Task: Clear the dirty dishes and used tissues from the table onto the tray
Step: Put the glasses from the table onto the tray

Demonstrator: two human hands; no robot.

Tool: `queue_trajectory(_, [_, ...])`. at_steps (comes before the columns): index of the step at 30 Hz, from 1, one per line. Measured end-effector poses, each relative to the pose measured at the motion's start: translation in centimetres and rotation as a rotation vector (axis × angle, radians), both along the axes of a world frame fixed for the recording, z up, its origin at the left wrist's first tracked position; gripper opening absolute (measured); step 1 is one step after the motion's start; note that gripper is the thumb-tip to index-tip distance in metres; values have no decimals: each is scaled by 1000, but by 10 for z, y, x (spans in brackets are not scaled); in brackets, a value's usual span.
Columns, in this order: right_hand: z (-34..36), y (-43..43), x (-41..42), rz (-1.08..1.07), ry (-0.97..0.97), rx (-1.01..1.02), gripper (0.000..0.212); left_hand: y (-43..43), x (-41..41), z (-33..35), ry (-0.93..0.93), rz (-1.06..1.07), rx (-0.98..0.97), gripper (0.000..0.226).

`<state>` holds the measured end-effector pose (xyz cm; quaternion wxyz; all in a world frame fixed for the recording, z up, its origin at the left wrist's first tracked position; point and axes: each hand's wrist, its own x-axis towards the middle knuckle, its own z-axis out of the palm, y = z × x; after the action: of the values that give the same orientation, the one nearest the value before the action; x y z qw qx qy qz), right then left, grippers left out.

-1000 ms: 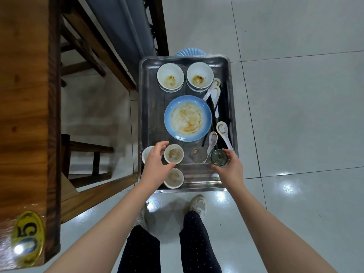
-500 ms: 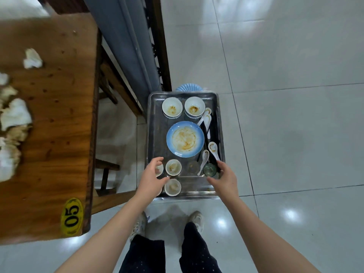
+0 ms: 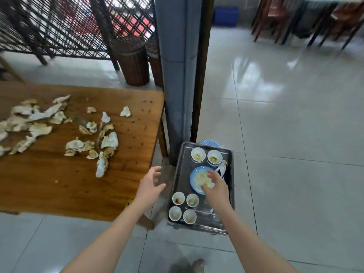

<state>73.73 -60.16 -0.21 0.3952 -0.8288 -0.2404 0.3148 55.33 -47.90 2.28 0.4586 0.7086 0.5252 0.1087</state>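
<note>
The tissues [image 3: 110,139] lie strewn across the table [image 3: 49,190] in a band running nine to three. The nearest piece is at ten o'clock from your left hand [image 3: 150,187], the closer one, fingers spread and empty. The tray [image 3: 182,174] sits at its three o'clock. Your right hand [image 3: 215,189] hovers over the plate [image 3: 197,178], fingers apart. Open tiled floor [image 3: 295,154] lies beyond.

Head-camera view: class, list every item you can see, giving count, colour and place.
Table: one, brown wood, left
Tray: one, silver metal, right of table
Tissues: many, white and stained, scattered on table
Bowls: two, white, tray's far end
Plate: one, blue-rimmed, tray's middle
Cups: four, white, tray's near end
Spoons: count unclear, white, right of plate
Pillar: one, grey, behind tray
Left hand: one, open, at table's right edge
Right hand: one, open, over plate
</note>
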Motion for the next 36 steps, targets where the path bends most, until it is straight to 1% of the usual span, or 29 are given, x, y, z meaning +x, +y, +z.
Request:
queue_trajectory(6, [46,43,-67,136,-90,99,52,30,-94,43,-63,125,48,54])
queue_trajectory(9, [60,67,-119,195,-107,135,52,40,-150,56,-117,203,18,54])
queue_trajectory(12, [72,91,-180,262,-114,125,53,46,-204,68,-159,263,16,51])
queue_trajectory(17, [90,132,-272,329,-114,145,55,62,-291,88,-142,381,52,55])
queue_trajectory(21, [99,158,-326,361,-124,141,56,72,-355,98,-133,444,87,53])
queue_trajectory(25, [101,184,-366,367,-135,138,57,82,-408,101,-134,507,94,50])
queue_trajectory(29, [95,208,-395,423,-160,125,54,98,-446,97,-126,559,93,49])
queue_trajectory(36, [80,256,-412,418,-171,92,56,138,-472,84,-114,581,58,50])
